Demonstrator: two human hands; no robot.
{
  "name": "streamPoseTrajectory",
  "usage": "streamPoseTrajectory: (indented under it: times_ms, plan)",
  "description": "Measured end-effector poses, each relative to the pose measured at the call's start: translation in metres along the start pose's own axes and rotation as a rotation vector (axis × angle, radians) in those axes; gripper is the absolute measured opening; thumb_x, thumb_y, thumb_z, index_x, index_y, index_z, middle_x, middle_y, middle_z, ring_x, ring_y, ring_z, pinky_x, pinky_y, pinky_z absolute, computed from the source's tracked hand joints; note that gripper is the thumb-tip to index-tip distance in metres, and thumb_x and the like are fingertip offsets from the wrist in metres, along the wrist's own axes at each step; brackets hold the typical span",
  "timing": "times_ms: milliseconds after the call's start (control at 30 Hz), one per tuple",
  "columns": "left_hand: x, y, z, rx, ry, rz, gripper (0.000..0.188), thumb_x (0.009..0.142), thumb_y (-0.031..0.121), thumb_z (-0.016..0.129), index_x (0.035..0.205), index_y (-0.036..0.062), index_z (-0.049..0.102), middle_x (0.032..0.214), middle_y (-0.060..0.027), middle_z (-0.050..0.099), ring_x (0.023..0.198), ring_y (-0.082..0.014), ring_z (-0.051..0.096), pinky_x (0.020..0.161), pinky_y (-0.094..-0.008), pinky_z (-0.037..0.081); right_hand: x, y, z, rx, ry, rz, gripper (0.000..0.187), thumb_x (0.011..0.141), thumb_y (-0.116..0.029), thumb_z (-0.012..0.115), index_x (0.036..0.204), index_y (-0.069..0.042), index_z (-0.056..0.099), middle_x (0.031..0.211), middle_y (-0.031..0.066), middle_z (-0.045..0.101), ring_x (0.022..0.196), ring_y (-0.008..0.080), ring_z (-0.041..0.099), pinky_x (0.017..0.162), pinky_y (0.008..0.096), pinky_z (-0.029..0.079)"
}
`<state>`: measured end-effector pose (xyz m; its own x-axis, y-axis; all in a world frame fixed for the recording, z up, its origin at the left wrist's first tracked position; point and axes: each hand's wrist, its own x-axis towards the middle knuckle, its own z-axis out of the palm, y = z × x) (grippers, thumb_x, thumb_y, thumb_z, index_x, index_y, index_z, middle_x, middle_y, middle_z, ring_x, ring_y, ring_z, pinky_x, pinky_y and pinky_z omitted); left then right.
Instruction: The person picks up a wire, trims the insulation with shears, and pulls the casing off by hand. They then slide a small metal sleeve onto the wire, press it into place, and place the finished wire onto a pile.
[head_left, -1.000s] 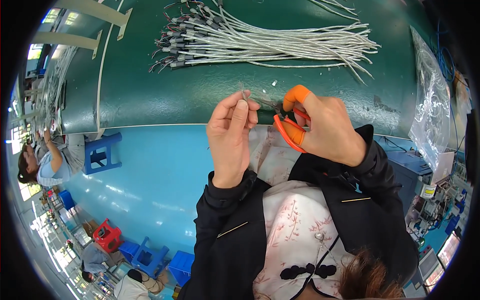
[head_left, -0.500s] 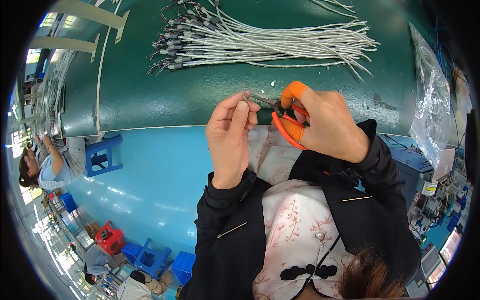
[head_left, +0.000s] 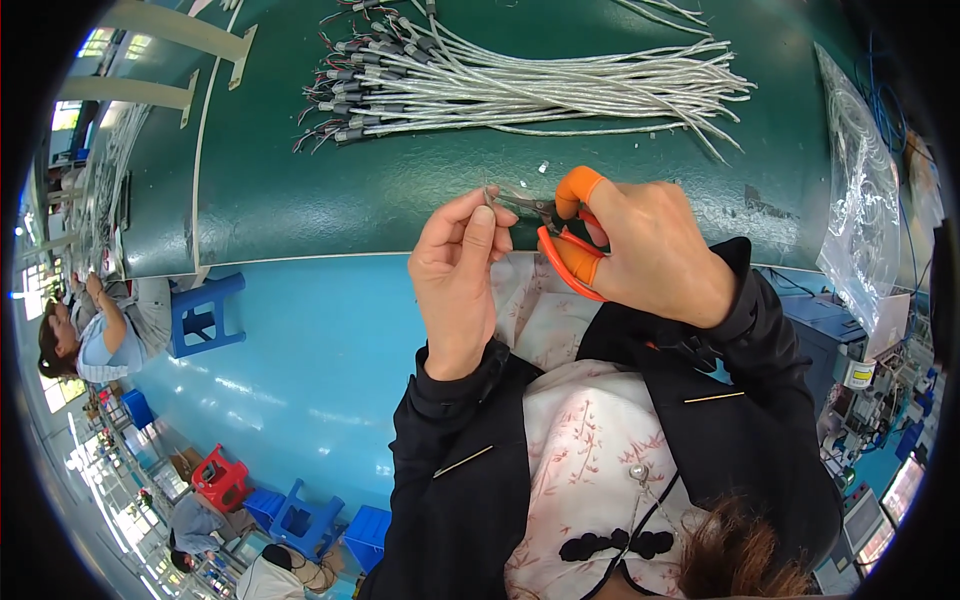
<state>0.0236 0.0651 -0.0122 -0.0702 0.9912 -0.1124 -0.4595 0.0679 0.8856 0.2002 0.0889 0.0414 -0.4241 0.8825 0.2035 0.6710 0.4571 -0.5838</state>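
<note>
My left hand is closed in a pinch, thumb against forefinger, above the bench's near edge. A thin greyish piece shows at its fingertips, too small for me to name. In my right hand are pliers with red-orange handles and slim dark jaws. The jaws point left and reach to the fingertips of my left hand; whether they touch the thin piece I cannot tell. Orange finger covers sit on my right thumb and forefinger. Beyond both hands lies a bundle of silvery braided cables, with dark sleeves and fine loose wires at their left ends.
The green bench top carries small white scraps near the pliers. A clear plastic bag hangs at the right end. On the left, a person works beside a blue stool. A red stool stands farther off.
Both hands have shifted very slightly left, the pliers with them. The grip of each hand looks the same.
</note>
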Motion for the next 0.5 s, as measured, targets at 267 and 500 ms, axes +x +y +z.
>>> streamPoseTrajectory:
  times_ms: [267, 500]
  plan:
    - [-0.002, 0.001, 0.001, 0.024, 0.046, -0.022, 0.02, 0.093, 0.003, 0.053, 0.112, 0.0003, 0.059, 0.089, -0.0078, 0.065, 0.07, -0.0078, 0.052, 0.064, -0.0215, 0.043, -0.004, -0.003, 0.015, -0.127, 0.093, -0.022, 0.027, 0.068, -0.012, 0.075, 0.085, -0.004, 0.055, 0.057, 0.0071, 0.055, 0.049, 0.0239, 0.056, 0.044, 0.0324, 0.041]
    - [-0.001, 0.0, 0.003, 0.141, 0.082, 0.052, 0.02, 0.093, 0.002, 0.054, 0.112, 0.0, 0.059, 0.09, -0.0086, 0.065, 0.071, -0.0078, 0.053, 0.063, -0.0216, 0.044, -0.003, -0.003, 0.024, -0.145, 0.22, -0.06, 0.03, 0.066, -0.013, 0.076, 0.085, -0.004, 0.055, 0.061, 0.0073, 0.057, 0.05, 0.0235, 0.056, 0.043, 0.0327, 0.04]
